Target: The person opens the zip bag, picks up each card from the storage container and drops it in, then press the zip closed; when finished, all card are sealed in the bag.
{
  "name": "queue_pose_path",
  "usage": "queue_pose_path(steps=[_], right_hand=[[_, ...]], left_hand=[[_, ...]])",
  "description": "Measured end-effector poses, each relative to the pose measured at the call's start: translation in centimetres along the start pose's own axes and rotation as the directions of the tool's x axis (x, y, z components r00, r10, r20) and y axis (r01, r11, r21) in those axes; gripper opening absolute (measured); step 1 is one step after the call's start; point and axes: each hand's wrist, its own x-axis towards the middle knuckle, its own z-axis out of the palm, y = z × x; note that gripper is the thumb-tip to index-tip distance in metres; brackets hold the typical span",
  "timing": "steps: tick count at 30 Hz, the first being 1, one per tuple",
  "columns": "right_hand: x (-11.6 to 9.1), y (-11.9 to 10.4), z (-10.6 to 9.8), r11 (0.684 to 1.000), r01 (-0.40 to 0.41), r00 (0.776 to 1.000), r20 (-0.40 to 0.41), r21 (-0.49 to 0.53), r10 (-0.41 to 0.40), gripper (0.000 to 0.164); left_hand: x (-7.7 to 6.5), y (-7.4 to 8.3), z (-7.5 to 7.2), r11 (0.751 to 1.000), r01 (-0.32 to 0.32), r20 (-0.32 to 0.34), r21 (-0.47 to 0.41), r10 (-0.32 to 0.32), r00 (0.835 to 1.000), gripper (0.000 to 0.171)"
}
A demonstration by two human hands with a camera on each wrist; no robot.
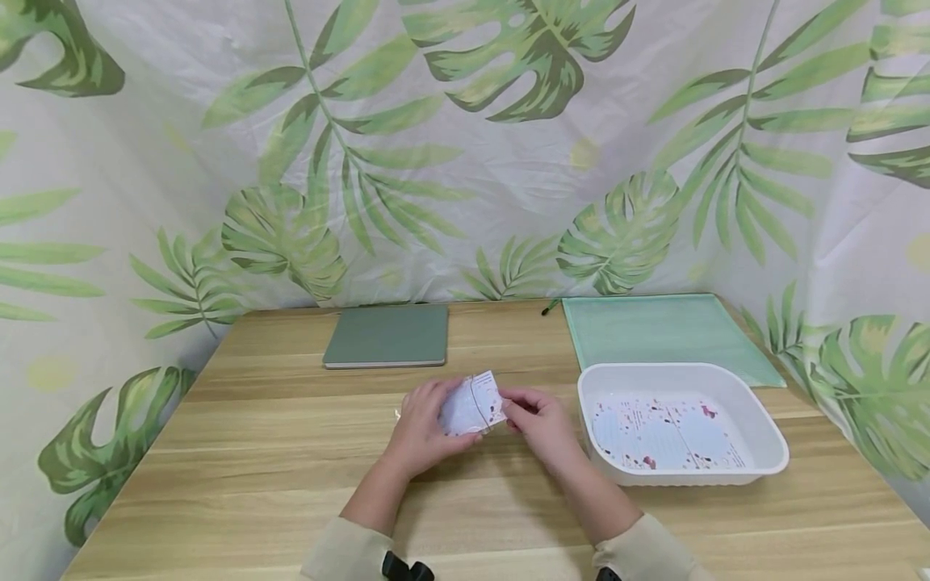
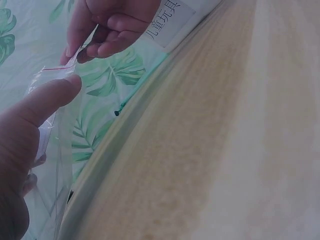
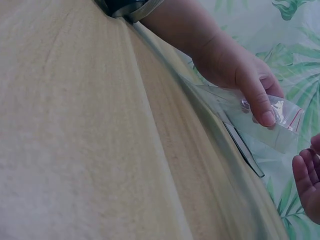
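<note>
Over the middle of the table, my left hand (image 1: 425, 428) grips a clear zip-seal bag (image 1: 455, 410), its thumb on the near side. The bag has a red line along its mouth, plain in the right wrist view (image 3: 295, 120). A white card printed with small dark and reddish marks (image 1: 492, 395) shows at the bag's mouth, partly inside it. My right hand (image 1: 541, 424) pinches the card's right edge between thumb and fingers. In the left wrist view the right hand (image 2: 112, 27) is at the bag's mouth, above the left thumb (image 2: 52, 100).
A white plastic basin (image 1: 770, 440) stands at the right, with printed sheets (image 1: 668, 436) inside and a lettered label (image 2: 170, 22) on its outside. Behind it lies a pale green zip pouch (image 1: 647, 327). A green notebook (image 1: 388, 335) lies at the back left, near the leaf-patterned curtain (image 1: 508, 186).
</note>
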Motion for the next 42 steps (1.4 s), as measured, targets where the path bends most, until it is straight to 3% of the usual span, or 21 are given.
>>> queue_pose_path(steps=[15,22,33,42], right_hand=[[0.8,0.6,-0.1,0.998,-0.041,0.989,0.142,-0.043,0.047,0.029],[0.7,0.0,0.3,0.996,-0.018,0.989,0.143,-0.086,0.030,0.025],[1.3,1.0,0.6,0.991,0.032,0.981,0.195,-0.129,-0.006,0.022],[0.5,-0.8,-1.3,0.984,0.023,0.983,0.181,-0.178,0.009,0.028]], left_hand=[[-0.1,0.2,-0.1,1.000,-0.003,0.009,-0.010,0.003,1.000,0.083],[-0.1,0.4,-0.3,1.000,0.007,0.025,-0.002,-0.007,1.000,0.084],[-0.2,0.0,0.0,0.998,-0.050,0.011,0.023,0.050,0.999,0.083],[-0.2,0.1,-0.1,1.000,-0.019,0.017,-0.014,0.019,1.000,0.086]])
